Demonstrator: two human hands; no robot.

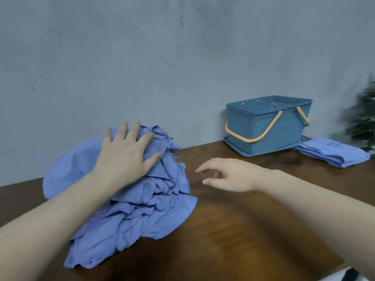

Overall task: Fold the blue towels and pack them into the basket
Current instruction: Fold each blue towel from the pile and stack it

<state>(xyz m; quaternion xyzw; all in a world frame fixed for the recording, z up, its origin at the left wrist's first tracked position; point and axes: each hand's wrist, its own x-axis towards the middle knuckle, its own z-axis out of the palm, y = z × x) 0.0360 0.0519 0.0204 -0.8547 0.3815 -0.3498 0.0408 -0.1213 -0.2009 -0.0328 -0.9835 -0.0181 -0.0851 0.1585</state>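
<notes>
Under left fingers (129, 131): towel pile (158, 199).

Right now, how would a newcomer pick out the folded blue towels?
Find the blue woven-look plastic basket with orange handles by the grey wall. Just to its right on the brown wooden table lie the small stack of folded blue towels, flat and neat, unlike the big crumpled heap.

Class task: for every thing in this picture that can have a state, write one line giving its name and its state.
towel pile: crumpled, unfolded, on the table
folded towels: stacked beside the basket
basket: upright, handles down, no towels visible inside
left hand: flat, pressing on the pile
right hand: open, holding nothing
</notes>
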